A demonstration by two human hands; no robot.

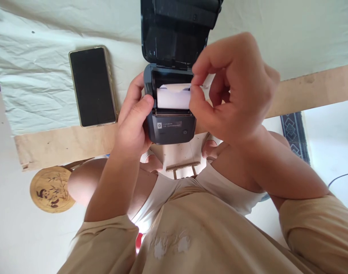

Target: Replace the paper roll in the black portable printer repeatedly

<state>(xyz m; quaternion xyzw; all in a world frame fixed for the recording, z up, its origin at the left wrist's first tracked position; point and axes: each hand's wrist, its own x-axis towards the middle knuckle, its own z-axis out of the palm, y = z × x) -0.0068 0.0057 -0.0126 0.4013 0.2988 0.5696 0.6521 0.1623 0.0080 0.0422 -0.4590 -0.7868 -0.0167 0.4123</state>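
Observation:
A dark portable label printer [171,129] is held at the table's near edge, its black lid [175,38] swung up and away from me. Inside its bay lies a white paper roll [173,99], the loose end lifted a little along the top. My left hand [135,116] grips the printer's left side, thumb on the rim beside the bay. Over the right side of the bay, my right hand [233,83] pinches with thumb and forefinger at the paper's loose end. The fingertips hide the right end of the roll.
A smartphone [92,85] with a dark screen lies left of the printer on the pale cloth [122,23]. The table's bare wooden edge [65,144] runs along the near side. A round wooden stool [52,189] stands below on the left, near my knee.

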